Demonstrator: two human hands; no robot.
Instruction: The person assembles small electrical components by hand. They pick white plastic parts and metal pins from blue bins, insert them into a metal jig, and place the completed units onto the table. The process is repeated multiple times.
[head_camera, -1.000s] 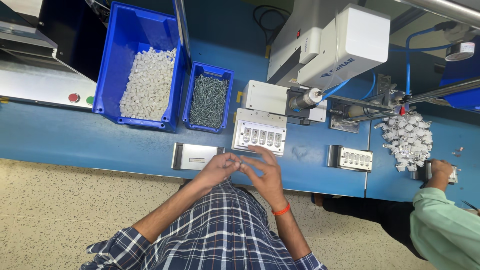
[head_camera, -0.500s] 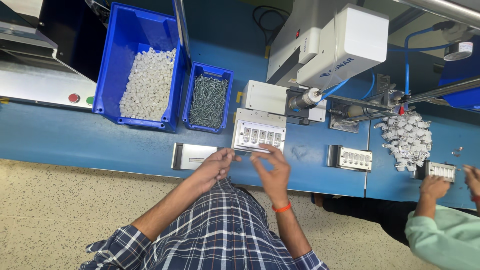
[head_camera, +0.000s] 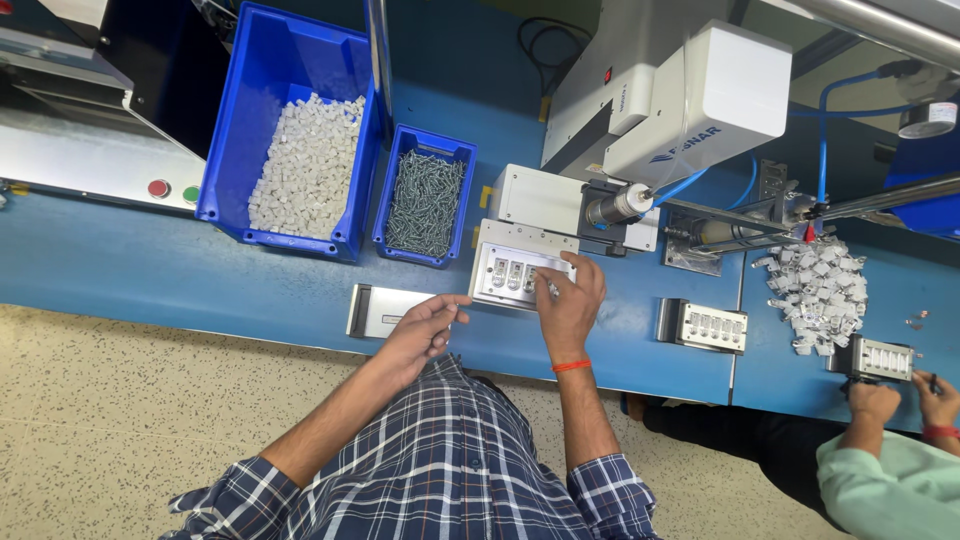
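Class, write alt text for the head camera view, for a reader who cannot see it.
Seen from above, a person in a plaid shirt rests the right hand on a white slotted fixture on a blue workbench, while the left hand pinches something small beside it. Behind stand a large blue bin of white parts and a small blue bin of screws; a co-worker's hands work at right.

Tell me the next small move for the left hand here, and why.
Probably bring the left hand across to the white slotted fixture. It pinches something small beside the fixture, apart from it, while the right hand rests on the fixture's slots.
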